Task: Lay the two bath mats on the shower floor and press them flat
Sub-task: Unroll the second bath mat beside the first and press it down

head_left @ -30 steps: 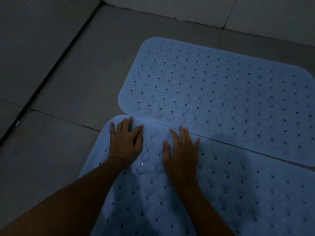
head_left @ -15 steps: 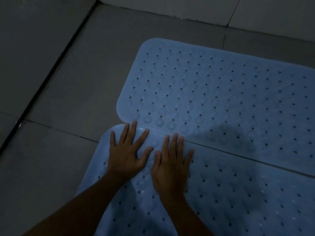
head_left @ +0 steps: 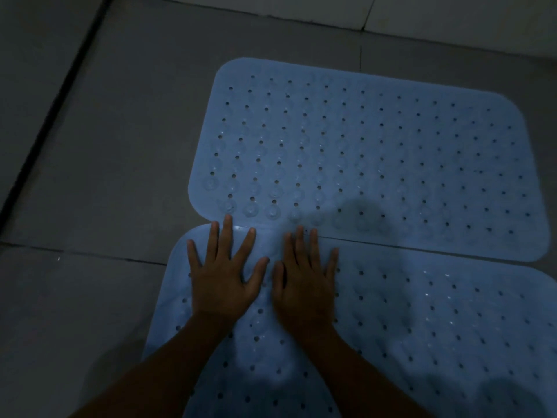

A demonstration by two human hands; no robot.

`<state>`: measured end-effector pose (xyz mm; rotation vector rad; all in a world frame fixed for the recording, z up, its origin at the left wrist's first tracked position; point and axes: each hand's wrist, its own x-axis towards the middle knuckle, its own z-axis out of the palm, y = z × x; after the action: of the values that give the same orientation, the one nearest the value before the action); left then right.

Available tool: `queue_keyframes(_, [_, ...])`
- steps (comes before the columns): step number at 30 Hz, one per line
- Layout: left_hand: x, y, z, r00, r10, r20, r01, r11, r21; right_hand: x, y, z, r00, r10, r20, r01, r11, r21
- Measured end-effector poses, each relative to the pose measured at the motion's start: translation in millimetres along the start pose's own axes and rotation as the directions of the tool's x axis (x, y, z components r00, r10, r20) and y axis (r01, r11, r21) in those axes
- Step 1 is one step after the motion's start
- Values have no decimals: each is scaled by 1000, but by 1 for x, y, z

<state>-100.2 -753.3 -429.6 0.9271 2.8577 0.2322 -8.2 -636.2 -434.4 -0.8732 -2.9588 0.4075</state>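
Two pale blue perforated bath mats lie side by side on the grey tiled shower floor (head_left: 90, 176). The far mat (head_left: 376, 152) lies flat, its near long edge meeting the near mat (head_left: 437, 321). My left hand (head_left: 223, 276) presses palm-down with fingers spread on the near mat's far left corner. Beside it, my right hand (head_left: 304, 285) also lies flat on that mat, fingertips reaching the seam between the mats. Both forearms cover part of the near mat.
A light wall base (head_left: 452, 16) runs along the back behind the far mat. Dark grout lines cross the floor, one long diagonal joint (head_left: 51, 110) at the left. Bare tiles stretch to the left of both mats.
Both hands have slid forward and a little left on the near mat, up to its far edge. The left hand's fingers have spread wider. The view has shifted slightly.
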Motion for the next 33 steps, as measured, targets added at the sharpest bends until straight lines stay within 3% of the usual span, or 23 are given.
queue_keyframes(10, [2, -1, 5, 999, -15, -34, 14, 999, -49, -3, 4, -8, 999, -49, 8, 48, 996, 76])
queue_keyframes(12, [4, -2, 3, 999, -37, 6, 38, 997, -61, -2, 13, -18, 990, -73, 117, 50, 981, 185])
queue_keyframes(15, [5, 5, -5, 1000, -19, 14, 19, 1000, -12, -13, 33, -49, 982, 82, 170, -154, 867, 473])
queue_keyframes(18, [0, 26, -11, 992, 81, -101, -88, 993, -75, -28, 54, -72, 915, 403, -2, -314, 715, 625])
queue_keyframes(21, [-9, 69, -10, 951, 227, -212, -266, 947, -180, -44, 84, -78, 810, 560, -177, -351, 703, 619])
queue_keyframes(26, [-16, 143, 14, 931, 357, -74, -364, 903, -227, -76, 145, -68, 754, 418, -507, -203, 882, 425])
queue_keyframes(30, [-15, 177, 38, 960, 278, 43, -269, 952, -146, -82, 168, -74, 745, 406, -529, -197, 892, 407])
queue_keyframes(33, [-15, 184, 45, 972, 231, 31, -229, 971, -64, -81, 171, -74, 753, 423, -505, -196, 876, 441])
